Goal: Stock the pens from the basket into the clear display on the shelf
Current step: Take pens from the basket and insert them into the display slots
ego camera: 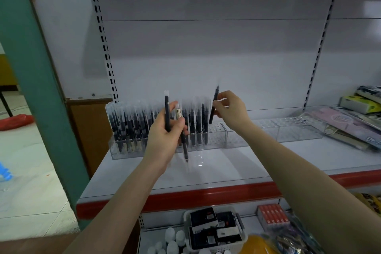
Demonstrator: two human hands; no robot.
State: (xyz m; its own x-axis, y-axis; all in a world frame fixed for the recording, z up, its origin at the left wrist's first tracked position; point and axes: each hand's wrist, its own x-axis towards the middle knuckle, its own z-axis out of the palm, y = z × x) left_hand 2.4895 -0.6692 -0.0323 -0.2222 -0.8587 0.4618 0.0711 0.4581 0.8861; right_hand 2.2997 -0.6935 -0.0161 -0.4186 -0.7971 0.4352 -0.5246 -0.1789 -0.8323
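Note:
A long clear display (pixel 237 136) with rows of holes stands on the white shelf (pixel 216 171). Its left part is full of upright dark pens (pixel 132 123); its right part has open holes. My left hand (pixel 165 136) grips two dark pens (pixel 167 113) in front of the display, one upright, one slanting downward. My right hand (pixel 231 109) pinches a single dark pen (pixel 214 105), held nearly upright just above the open holes beside the filled rows. A white basket (pixel 241 239) with dark boxes sits on the lower shelf.
Flat stationery packs (pixel 346 126) lie at the shelf's right end. A red price rail (pixel 206 194) runs along the shelf's front edge. Below are an orange-red box (pixel 272 214) and white bottles (pixel 173 239). A green post (pixel 37 80) stands on the left.

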